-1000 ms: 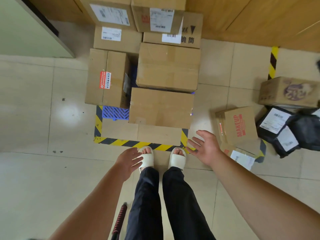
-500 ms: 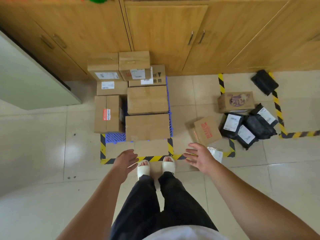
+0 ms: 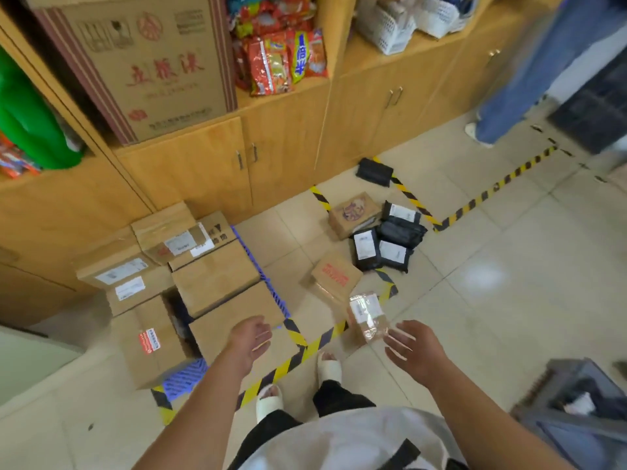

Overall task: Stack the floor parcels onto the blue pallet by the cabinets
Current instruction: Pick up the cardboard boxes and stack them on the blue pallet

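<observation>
I have turned from the loaded blue pallet (image 3: 185,379) toward the floor parcels (image 3: 336,276) lying right of it. My left grip (image 3: 249,340) and right grip (image 3: 412,344) are open, empty, ready for another pickup.

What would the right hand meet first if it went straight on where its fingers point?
Probably the small tape-wrapped parcel just ahead of the right hand; depth is unclear.

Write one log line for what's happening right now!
left hand: open, empty | right hand: open, empty, near taped parcel | blue pallet: boxes stacked | black bags: unstacked
</observation>
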A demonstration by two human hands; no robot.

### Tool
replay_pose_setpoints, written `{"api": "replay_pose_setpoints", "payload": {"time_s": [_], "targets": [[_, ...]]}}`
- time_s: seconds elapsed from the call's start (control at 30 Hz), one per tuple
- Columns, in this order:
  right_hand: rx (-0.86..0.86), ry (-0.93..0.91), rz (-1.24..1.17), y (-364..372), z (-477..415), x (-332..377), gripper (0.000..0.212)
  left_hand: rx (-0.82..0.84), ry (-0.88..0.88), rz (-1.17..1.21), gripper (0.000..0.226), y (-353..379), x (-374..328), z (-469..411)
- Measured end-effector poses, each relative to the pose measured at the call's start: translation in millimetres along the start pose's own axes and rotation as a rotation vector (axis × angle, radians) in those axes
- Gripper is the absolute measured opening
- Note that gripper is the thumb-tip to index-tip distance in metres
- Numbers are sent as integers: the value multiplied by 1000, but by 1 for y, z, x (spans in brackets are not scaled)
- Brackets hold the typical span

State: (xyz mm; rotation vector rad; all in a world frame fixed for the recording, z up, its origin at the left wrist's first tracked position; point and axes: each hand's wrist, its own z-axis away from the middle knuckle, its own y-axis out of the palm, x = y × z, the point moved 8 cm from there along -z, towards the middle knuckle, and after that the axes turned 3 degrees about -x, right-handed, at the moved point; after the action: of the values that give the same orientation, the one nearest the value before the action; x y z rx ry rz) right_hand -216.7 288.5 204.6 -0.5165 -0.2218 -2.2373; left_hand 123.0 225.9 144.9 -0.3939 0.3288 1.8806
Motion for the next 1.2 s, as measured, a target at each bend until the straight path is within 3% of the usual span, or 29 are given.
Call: {"api": "replay_pose_setpoints", "payload": {"time_s": [0.33,0.5,0.67,0.83,1.0,1.2], "targets": [[-93,15,-275,-97,-32,21,17,111,0,-305,14,117,20,16],[-84,50,-270,-138,-80,66,25,14,2,-383,31,172,30,-1],[-65,94,-212,-177,-134,118,28,-29,10,-423,24,249,39,1],[-87,188,-72,-190,-176,138,16,-40,-8,-459,16,306,57,-6],[-98,255,-11,-177,-235,137,12,-36,-112,-628,17,331,91,-66],[-174,329,-36,-170,-368,95,10,-6,-194,-947,12,368,129,-224]]}}
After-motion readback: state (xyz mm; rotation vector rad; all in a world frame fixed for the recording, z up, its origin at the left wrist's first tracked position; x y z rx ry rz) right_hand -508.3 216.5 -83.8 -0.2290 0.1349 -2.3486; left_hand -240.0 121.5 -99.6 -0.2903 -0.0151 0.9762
